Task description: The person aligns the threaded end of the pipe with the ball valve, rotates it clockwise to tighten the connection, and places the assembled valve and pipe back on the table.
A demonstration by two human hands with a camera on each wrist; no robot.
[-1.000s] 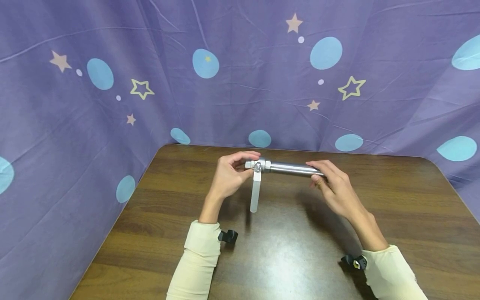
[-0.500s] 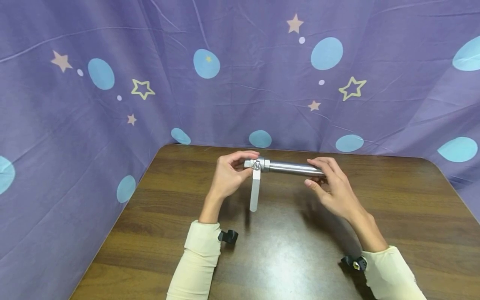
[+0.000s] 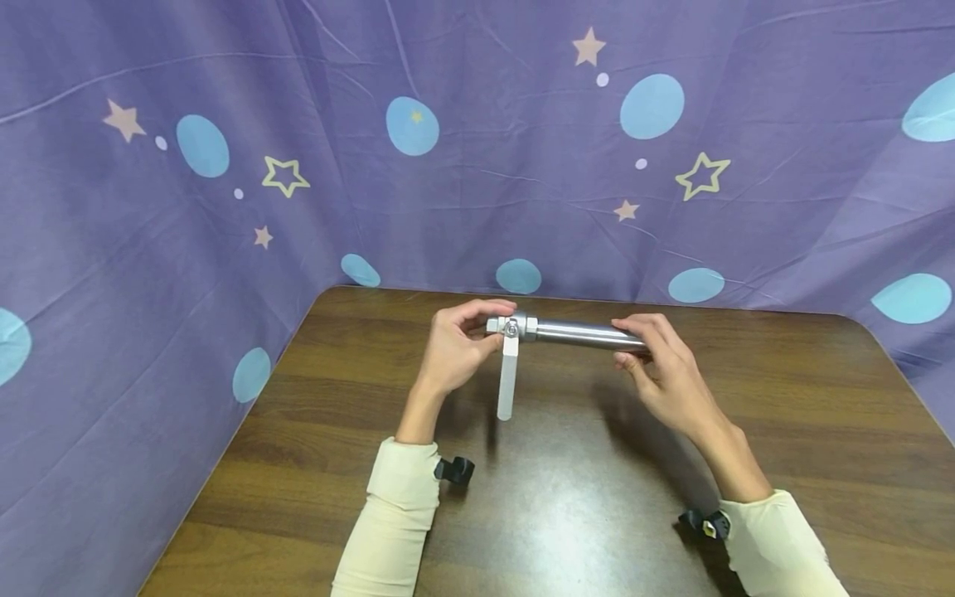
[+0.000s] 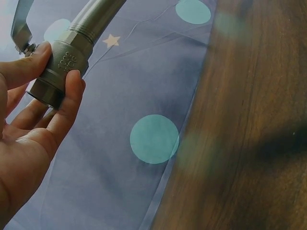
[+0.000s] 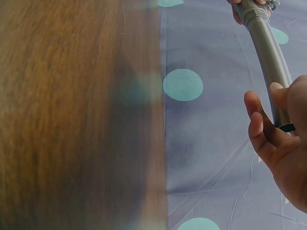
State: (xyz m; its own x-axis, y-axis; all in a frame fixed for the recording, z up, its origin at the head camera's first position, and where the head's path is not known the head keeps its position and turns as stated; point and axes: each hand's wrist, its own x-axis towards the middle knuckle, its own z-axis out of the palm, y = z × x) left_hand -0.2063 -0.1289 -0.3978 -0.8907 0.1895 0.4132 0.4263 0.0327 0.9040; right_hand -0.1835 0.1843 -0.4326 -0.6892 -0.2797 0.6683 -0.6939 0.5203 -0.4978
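Observation:
A metal ball valve with a flat lever handle is joined to a shiny steel pipe. Both hands hold the assembly up off the table, roughly level. My left hand grips the valve body between thumb and fingers, as the left wrist view shows, with raised lettering on the metal. The lever points toward me. At the pipe's other end, my right hand grips the pipe with fingers over the far side and thumb on the near side. Its open end shows in the right wrist view.
A brown wooden table lies beneath the hands. Behind it and along its left hangs a purple curtain printed with stars and blue spots. Black straps with small devices sit at both sleeve cuffs.
My right thumb lifted off the pipe half a second ago and is now back against it, with the fingers shifting slightly. The left hand and the valve have hardly moved.

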